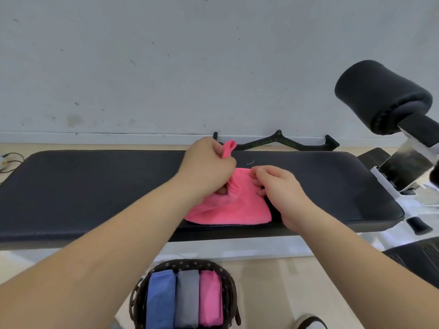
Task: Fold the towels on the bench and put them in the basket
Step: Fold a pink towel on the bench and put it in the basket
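The left hand [209,167] is closed tight around a bunched corner of the bright pink cloth towel [232,210]; the right hand [282,188] pinches its far right edge with curled fingers. The towel lies on the black padded bench [95,186]. Below stands a dark woven basket [190,263] holding folded blue [160,300], grey [187,298] and pink [210,298] towels

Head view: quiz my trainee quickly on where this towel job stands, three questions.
1. True or false: the basket is empty.
2. Which colour sits in the basket's middle? A blue B grey C pink
3. Fill in: the left hand grips a bunched end of the bench towel, coloured ____.
Key: 1 false; 2 B, the grey towel; 3 pink.
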Demonstrator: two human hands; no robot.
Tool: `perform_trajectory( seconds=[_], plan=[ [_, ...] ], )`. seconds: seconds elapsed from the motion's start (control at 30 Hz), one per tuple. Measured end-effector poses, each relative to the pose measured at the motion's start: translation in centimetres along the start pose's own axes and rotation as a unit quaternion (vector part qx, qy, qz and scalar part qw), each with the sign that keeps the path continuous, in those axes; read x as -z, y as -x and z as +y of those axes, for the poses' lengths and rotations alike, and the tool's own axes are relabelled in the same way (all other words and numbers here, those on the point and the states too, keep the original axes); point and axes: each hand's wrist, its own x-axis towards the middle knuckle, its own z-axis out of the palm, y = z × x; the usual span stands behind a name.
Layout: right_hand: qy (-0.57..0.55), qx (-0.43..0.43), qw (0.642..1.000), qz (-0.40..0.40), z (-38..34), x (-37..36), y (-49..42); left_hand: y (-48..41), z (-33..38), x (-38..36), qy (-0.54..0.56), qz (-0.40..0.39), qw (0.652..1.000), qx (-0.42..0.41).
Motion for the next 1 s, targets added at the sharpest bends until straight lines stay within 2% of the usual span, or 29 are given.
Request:
perform_trajectory(
  seconds=[0.17,0.3,0.4,0.47,0.53,0.6,0.7,0.8,1.0],
  plan=[
    [-0.056,-0.003,0.998,-0.012,1.2,1.0,-1.0,-0.7,-1.1,-3.6,-0.094,-0.047,0.994,-0.028],
    [-0.040,-0.016,0.999,-0.024,1.5,0.9,-1.4,-0.5,-1.4,-4.9,-0.102,-0.144,0.984,-0.040],
    [-0.022,-0.007,1.000,-0.006,1.5,0.8,-1.5,0.0,-1.2,-3.7,-0.060,-0.176,0.982,-0.040],
    [-0.021,-0.007,1.000,0.010,1.3,0.7,-1.6,0.1,-1.6,-2.1,-0.067,-0.133,0.987,-0.062],
    [0.006,-0.004,1.000,0.020,1.0,0.2,-1.4,-0.7,-2.5,-0.1,-0.169,-0.034,0.978,-0.121],
    [0.052,0.007,0.998,0.025,1.0,-0.4,-1.4,-1.3,-3.3,1.8,-0.259,0.012,0.958,-0.120],
    [0.129,0.049,0.988,0.064,0.7,-0.7,-1.4,-1.2,-4.7,2.8,-0.322,-0.028,0.945,-0.060],
    [0.188,0.089,0.976,0.069,-0.4,-0.7,-0.4,-0.6,-5.6,2.4,-0.328,-0.041,0.942,-0.064],
    [0.189,0.074,0.977,0.063,-0.7,0.0,0.5,0.1,-5.9,1.3,-0.365,-0.072,0.926,-0.062]
  ],
)
